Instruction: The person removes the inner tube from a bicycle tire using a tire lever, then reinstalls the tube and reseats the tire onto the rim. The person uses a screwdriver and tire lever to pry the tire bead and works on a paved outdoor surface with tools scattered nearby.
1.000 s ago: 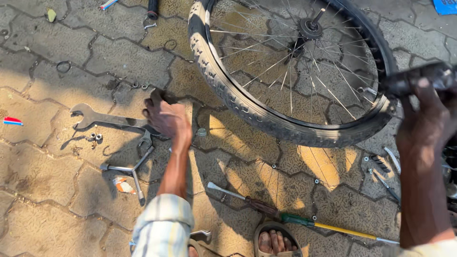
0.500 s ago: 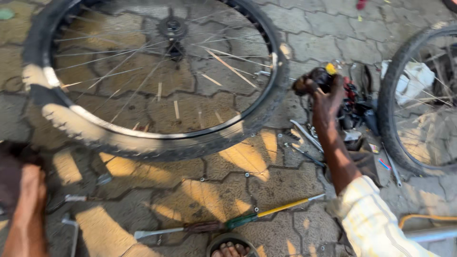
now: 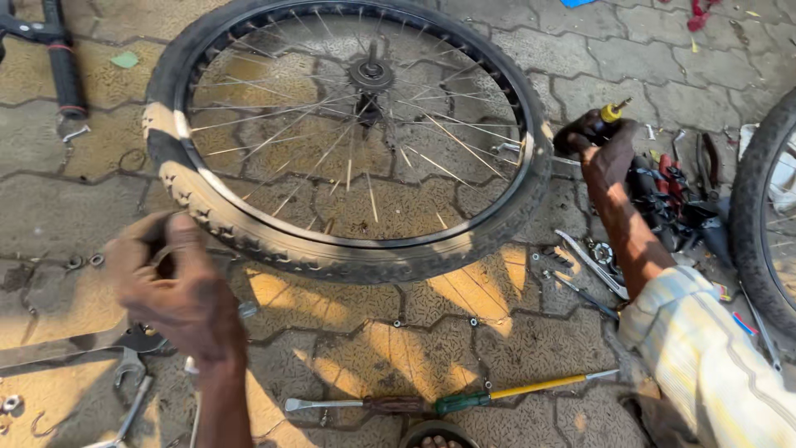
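A bicycle wheel [image 3: 249,241] with a black tyre and silver spokes lies flat on the paving, its hub [image 3: 371,73] toward the far side. My right hand [image 3: 601,149] is at the wheel's right rim, closed around a small dark object with a yellow tip [image 3: 614,110]. A striped sleeve covers that arm. My left hand [image 3: 178,290] hovers just in front of the tyre's near left edge with its fingers curled. Whether it holds something small is hidden.
Wrenches [image 3: 124,365] lie at the lower left. A green-and-yellow screwdriver [image 3: 497,392] and a brown-handled tool [image 3: 365,405] lie in front. A heap of tools [image 3: 672,195] and a second wheel [image 3: 759,241] are on the right. A black bar [image 3: 65,70] lies at top left.
My left hand has lifted off the wrenches on the ground. My right hand went to the tool heap and now holds the yellow-tipped object beside the rim. The view has swung.
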